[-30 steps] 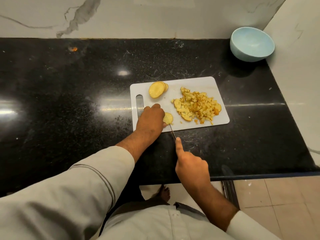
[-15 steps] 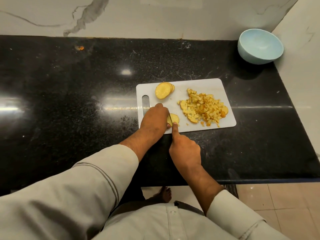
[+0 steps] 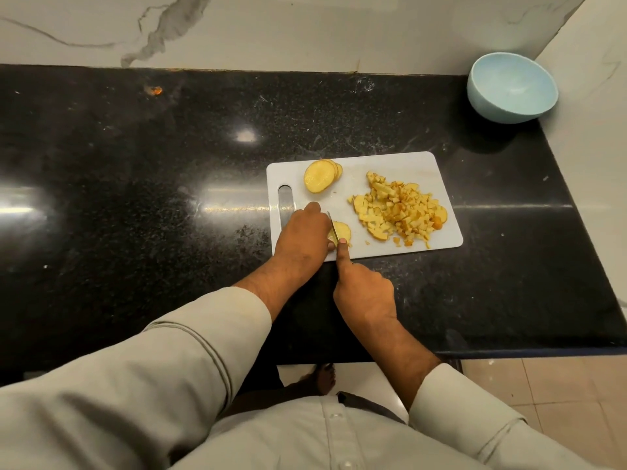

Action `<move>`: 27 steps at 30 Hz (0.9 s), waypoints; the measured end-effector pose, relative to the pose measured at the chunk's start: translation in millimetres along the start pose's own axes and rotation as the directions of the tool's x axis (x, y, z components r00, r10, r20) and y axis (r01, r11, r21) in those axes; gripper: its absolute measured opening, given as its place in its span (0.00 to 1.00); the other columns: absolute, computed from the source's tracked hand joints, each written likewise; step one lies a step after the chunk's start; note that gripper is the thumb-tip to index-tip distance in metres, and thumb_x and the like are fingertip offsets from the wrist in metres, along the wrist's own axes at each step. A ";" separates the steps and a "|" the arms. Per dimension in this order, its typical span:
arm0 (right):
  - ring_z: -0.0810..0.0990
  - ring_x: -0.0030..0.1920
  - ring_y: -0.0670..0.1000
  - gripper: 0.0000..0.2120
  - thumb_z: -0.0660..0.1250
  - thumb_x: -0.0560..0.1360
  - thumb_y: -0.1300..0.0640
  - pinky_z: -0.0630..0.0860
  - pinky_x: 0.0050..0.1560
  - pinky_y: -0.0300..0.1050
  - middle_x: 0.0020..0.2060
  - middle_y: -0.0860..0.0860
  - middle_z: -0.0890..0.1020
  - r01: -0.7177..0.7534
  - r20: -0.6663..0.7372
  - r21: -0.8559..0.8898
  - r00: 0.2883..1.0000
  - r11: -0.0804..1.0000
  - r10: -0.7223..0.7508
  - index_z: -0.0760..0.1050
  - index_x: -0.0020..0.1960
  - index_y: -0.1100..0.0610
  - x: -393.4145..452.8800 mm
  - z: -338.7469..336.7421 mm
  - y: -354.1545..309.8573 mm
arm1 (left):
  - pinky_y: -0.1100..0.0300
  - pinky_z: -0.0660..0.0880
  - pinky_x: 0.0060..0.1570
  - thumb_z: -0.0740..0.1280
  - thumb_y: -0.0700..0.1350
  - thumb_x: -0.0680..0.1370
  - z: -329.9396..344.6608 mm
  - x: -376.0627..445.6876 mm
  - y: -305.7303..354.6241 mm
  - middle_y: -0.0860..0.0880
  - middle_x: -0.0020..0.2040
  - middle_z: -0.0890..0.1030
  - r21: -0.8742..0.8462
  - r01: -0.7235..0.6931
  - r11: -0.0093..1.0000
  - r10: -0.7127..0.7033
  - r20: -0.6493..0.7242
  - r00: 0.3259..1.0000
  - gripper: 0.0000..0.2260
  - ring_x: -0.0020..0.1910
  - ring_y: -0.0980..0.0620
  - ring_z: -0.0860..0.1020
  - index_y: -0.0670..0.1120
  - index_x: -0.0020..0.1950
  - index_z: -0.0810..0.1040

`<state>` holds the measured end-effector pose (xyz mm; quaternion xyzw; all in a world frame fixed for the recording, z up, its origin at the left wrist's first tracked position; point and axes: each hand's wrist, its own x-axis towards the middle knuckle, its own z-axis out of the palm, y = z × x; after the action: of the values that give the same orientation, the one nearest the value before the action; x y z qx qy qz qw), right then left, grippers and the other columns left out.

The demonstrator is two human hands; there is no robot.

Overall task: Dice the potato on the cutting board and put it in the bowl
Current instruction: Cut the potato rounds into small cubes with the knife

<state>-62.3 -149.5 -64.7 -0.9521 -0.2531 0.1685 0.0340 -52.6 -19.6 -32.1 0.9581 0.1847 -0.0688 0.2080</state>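
White plastic board: the cutting board [image 3: 390,164] lies on the black counter [image 3: 135,164], its long side running left to right, its handle slot at the left end.
Slice under the knife: one potato slice [image 3: 342,229] lies flat near the board's front edge, between the two hands and touching both.
Left hand: the left hand [image 3: 302,240] presses down on the slice's left part with curled fingers, pinning it.
Right hand: the right hand [image 3: 364,293] grips the knife handle, hidden in the fist, forefinger laid straight along the blade's back.
Knife: the knife [image 3: 332,227] points away from the body, tip slightly left, crossing the slice front to back just beside the left fingers.
Key relation: the blade sits tight against the left fingertips, so the next cut probably has to step rightward, away from them.
Stack of slices: uncut slices [image 3: 320,175] wait at the board's far left, nearer the left hand.
Diced pile: the diced potato [image 3: 397,208] covers the board's right half.
Bowl: the pale blue bowl [image 3: 512,86] stands in the far right corner, well apart from the board, empty as far as can be seen, on the right hand's side.
Progress: dicing looks more than half done; nothing moved to the bowl yet.
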 end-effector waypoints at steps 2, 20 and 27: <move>0.79 0.41 0.56 0.35 0.55 0.78 0.58 0.67 0.34 0.48 0.40 0.52 0.75 0.009 0.005 -0.002 1.000 1.000 -0.009 0.41 0.78 0.50 -12.1 0.8 6.4 | 0.47 0.76 0.51 0.71 0.44 0.76 2.1 0.4 -0.9 0.43 0.52 0.74 -0.042 0.029 0.999 -0.030 -0.015 0.999 0.12 0.52 0.43 0.76 0.38 0.54 0.77; 0.79 0.36 0.54 0.31 0.55 0.79 0.56 0.67 0.31 0.46 0.33 0.48 0.69 0.020 -0.094 -0.003 0.995 1.000 -0.021 0.46 0.79 0.48 -21.6 -6.3 3.0 | 0.78 0.65 0.27 0.67 0.41 0.78 12.8 3.6 -16.7 0.53 0.32 0.73 -0.393 0.192 0.899 -0.216 -0.015 0.976 0.14 0.26 0.75 0.71 0.50 0.35 0.66; 0.79 0.36 0.56 0.33 0.57 0.77 0.57 0.64 0.30 0.46 0.36 0.52 0.76 0.010 -0.106 0.012 0.994 1.000 -0.009 0.46 0.78 0.50 -3.8 3.6 -8.5 | 0.66 0.74 0.33 0.65 0.38 0.77 5.0 0.1 -10.5 0.48 0.36 0.78 -0.245 0.157 0.957 -0.160 0.008 0.987 0.10 0.31 0.61 0.79 0.44 0.35 0.71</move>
<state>-70.6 -144.0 -65.6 -0.9582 -0.2544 0.1194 0.0542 -56.7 -12.8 -40.5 0.9075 0.2692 -0.0562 0.3175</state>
